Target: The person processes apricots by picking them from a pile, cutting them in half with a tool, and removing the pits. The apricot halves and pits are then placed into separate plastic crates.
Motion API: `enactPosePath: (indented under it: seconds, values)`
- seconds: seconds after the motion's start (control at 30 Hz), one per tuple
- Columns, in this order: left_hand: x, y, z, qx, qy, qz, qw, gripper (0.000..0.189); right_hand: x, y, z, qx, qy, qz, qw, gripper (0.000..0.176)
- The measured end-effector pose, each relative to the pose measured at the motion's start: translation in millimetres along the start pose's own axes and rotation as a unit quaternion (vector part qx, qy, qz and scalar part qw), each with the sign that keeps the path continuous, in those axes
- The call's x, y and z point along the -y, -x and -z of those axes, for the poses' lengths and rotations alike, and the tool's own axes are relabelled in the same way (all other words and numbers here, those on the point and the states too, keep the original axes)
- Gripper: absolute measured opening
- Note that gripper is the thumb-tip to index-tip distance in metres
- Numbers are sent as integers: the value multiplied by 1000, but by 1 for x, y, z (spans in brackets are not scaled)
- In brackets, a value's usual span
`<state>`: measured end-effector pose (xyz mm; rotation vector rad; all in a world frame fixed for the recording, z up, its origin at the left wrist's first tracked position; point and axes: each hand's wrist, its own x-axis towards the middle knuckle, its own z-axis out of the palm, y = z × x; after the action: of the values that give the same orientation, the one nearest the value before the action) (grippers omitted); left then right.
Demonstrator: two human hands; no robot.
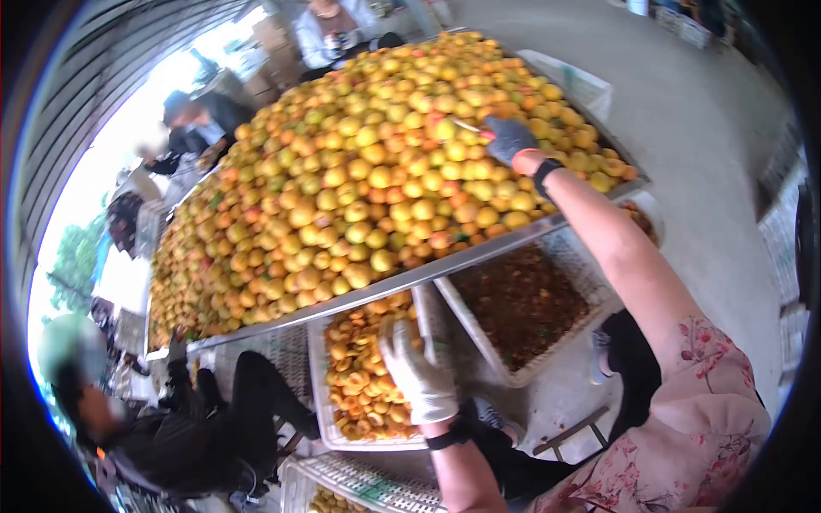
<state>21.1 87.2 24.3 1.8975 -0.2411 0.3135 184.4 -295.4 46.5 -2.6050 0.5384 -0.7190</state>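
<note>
My right hand (511, 141), in a dark grey glove with an orange cuff, reaches over the large heap of apricots (368, 171) near its right side. It is closed on a small knife (466, 126) with a red handle, whose thin, slightly curved blade points left over the fruit. Lower down, my left hand (419, 372), in a white knitted glove, is over a white crate (376, 445) of halved apricots (355, 376). Its fingers are stretched out, pointing toward the heap, and the palm side is hidden.
A metal-edged table (410, 282) bears the heap. Beside the halved fruit, a white crate (505, 376) holds dark brown pits (522, 299). A person in black (197, 436) sits close on the left, others (209, 120) at the far side. Another crate (376, 483) stands at the bottom.
</note>
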Motion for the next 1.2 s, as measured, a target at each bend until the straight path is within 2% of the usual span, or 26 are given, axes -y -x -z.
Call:
enactPosePath:
  seconds: [0.03,0.07,0.1,0.13,0.2,0.23,0.27,0.3,0.33,0.37,0.4,0.47,0.53,0.6,0.67,0.7,0.73,0.83,0.87,0.93,0.97,1.0,1.03,1.07,1.13,1.2]
  values:
    - [-12,-4,3,29,-204,-51,977,37,5,-4,1,9,18,10,1000,24]
    - [-17,-6,1,29,-210,-60,975,30,9,-7,1,-3,15,30,999,23]
    - [-17,-5,-6,9,-85,15,996,31,14,-10,5,14,38,9,999,23]
    - [-15,-4,-10,-8,47,87,995,32,10,-12,-1,-21,50,28,998,24]
    - [-24,-4,-10,31,147,135,979,28,22,-9,22,48,73,-13,996,24]
    - [-32,-8,-12,1,228,196,954,28,22,-7,26,49,77,-14,996,24]
    - [-29,-7,-14,1,262,183,948,28,20,-4,30,47,10,-36,998,25]
    - [-34,-6,-14,14,171,91,981,29,13,4,35,46,-53,-61,996,26]
    - [-41,-7,-14,27,79,-1,996,30,2,12,31,80,-330,-131,931,27]
    - [-45,-9,-20,9,345,192,919,34,28,39,62,135,-422,-165,881,26]
    - [-45,-11,-25,26,338,144,930,39,40,64,78,184,-511,-196,817,25]
    - [-58,-8,-36,50,373,157,913,44,60,109,94,253,-561,-208,760,21]
    - [-69,-5,-40,80,334,130,930,50,82,150,90,257,-606,-198,726,22]
    - [-62,-3,-50,89,342,127,927,49,111,188,96,264,-617,-187,717,19]
    - [-63,1,-54,118,311,116,936,47,100,208,60,311,-598,-128,727,22]
    - [-64,4,-54,84,300,128,942,41,117,213,79,281,-512,-46,810,27]
    - [-61,3,-49,78,338,156,925,35,131,217,105,329,-372,-101,862,29]
    - [-51,-5,-30,117,636,179,742,34,143,228,120,300,-472,-44,828,26]
    - [-49,-5,-25,135,664,147,720,36,142,232,124,283,-501,-34,817,24]
    - [-48,-5,-20,92,669,143,723,40,136,242,122,263,-528,-24,807,23]
    - [-54,-6,-16,126,653,93,741,44,134,247,118,225,-520,13,824,22]
    - [-58,-7,-14,99,623,100,769,46,133,251,115,187,-510,51,838,21]
    - [-64,-6,-11,77,559,94,820,47,127,254,118,251,-513,-20,820,23]
    - [-73,-5,-8,53,490,89,866,47,123,255,115,251,-513,-19,820,23]
    - [-66,-6,-7,58,482,80,870,49,115,256,104,278,-592,-107,749,22]
    - [-68,-4,-6,73,407,56,909,50,113,256,105,288,-595,-110,743,22]
